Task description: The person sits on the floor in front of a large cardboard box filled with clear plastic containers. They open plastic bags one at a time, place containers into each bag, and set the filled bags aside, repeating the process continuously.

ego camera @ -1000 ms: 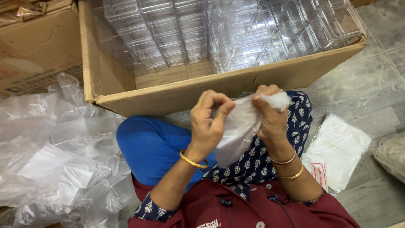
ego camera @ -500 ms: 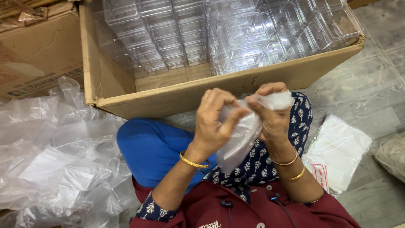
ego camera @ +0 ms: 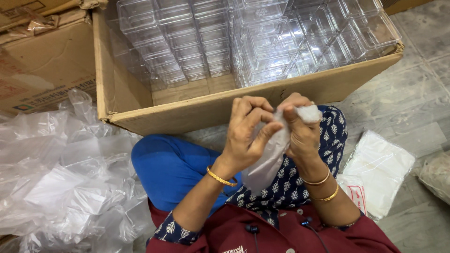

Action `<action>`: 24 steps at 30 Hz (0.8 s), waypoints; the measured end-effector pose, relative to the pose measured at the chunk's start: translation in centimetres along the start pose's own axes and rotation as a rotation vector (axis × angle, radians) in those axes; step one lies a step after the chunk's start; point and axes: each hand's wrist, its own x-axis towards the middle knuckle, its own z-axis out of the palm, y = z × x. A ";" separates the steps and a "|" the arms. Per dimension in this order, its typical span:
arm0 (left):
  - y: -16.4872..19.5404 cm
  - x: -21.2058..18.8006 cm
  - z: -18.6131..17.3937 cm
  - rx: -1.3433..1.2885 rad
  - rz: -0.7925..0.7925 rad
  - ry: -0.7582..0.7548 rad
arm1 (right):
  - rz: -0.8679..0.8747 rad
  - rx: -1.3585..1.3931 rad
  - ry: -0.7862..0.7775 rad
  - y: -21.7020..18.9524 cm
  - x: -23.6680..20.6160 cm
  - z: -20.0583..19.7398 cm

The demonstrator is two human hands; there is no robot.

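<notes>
**Two hands pinch a thin plastic bag above the lap**

Head view: The left hand (ego camera: 248, 136) and the right hand (ego camera: 300, 129) are raised side by side in front of a large cardboard box (ego camera: 211, 110), both closed on the top of a small, thin plastic bag (ego camera: 269, 161). The left thumb and curled fingers pinch the bag's upper edge; the right hand grips the bunched white top of it, fingers folded over. The rest of the bag hangs down between the wrists, over the patterned cloth on the person's lap. Gold bangles (ego camera: 323, 187) circle both wrists.

The box lies open toward the camera and is packed with rows of clear plastic containers (ego camera: 262, 42), stacked tightly. To the person's left, a heap of loose crumpled plastic wrap (ego camera: 61, 178) covers the floor. To the right, on the tiled floor (ego camera: 422, 93), lies a flat stack of white plastic bags (ego camera: 377, 171), near the knee.
</notes>
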 end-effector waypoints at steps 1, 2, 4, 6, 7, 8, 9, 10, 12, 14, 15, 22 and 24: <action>-0.1 -0.1 0.1 -0.044 0.032 -0.008 | -0.009 0.011 -0.020 0.3 0.1 -0.1; -0.2 -0.2 0.2 -0.088 0.064 -0.016 | -0.019 0.021 -0.040 0.5 0.2 -0.3; -0.5 -0.4 0.6 -0.484 -0.056 -0.082 | 0.057 0.040 0.004 1.0 0.2 -0.9; -0.8 -0.4 0.8 -0.704 -0.275 -0.106 | 0.177 0.150 0.058 1.3 0.7 -2.0; -1.1 -0.2 0.7 -0.726 -0.433 -0.100 | 0.258 0.252 0.092 1.2 1.3 -2.8; -1.3 -0.1 0.6 -0.746 -0.593 -0.096 | 0.341 0.353 0.126 0.8 1.8 -3.6; -1.6 0.3 0.2 -0.741 -0.635 -0.063 | 0.360 0.343 0.169 0.3 1.9 -4.4; -2.1 0.8 -0.3 -0.737 -0.677 -0.028 | 0.379 0.333 0.211 -0.5 2.1 -5.2; -3.0 1.9 -1.6 -0.767 -0.699 -0.045 | 0.325 0.220 0.123 -1.8 2.5 -6.4; -3.8 2.8 -2.7 -0.839 -0.665 -0.148 | 0.174 0.009 -0.131 -3.4 3.2 -7.4; -4.3 3.4 -2.7 -0.800 -0.631 -0.155 | 0.179 0.004 -0.091 -4.1 3.6 -7.8; -9.5 6.8 2.6 0.110 -0.408 0.239 | -0.302 -0.884 0.168 0.3 10.2 -8.9; -11.7 7.8 4.1 0.161 -0.372 0.324 | -0.341 -1.127 0.107 2.5 12.8 -9.8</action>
